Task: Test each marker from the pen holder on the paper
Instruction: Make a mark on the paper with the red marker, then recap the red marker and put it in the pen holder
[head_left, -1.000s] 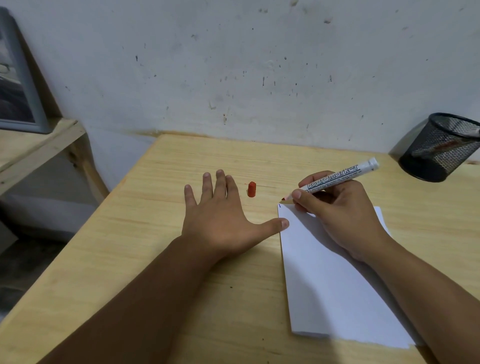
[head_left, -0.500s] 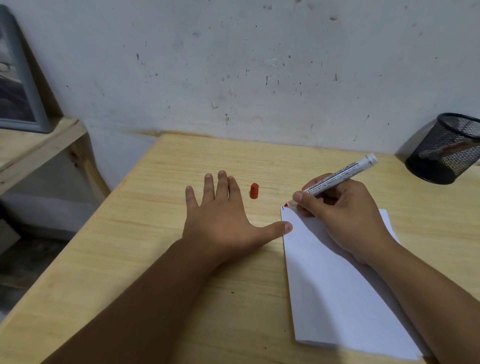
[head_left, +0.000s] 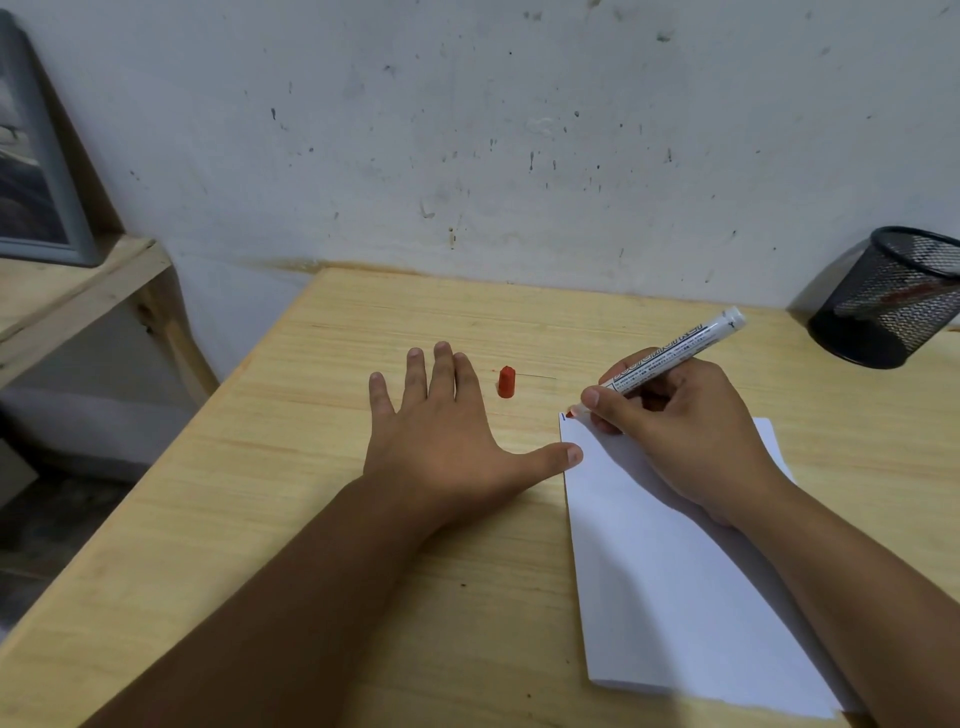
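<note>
Gripping marker (head_left: 670, 354) – right hand (head_left: 685, 436) closed, tip on paper (head_left: 675, 582) corner | left hand (head_left: 447, 441) flat, empty – cap (head_left: 506, 381) just beyond fingertips

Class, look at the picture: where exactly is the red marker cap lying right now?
In the head view, the red cap lies on the wooden table, just right of the left hand fingertips and left of the marker tip.
</note>
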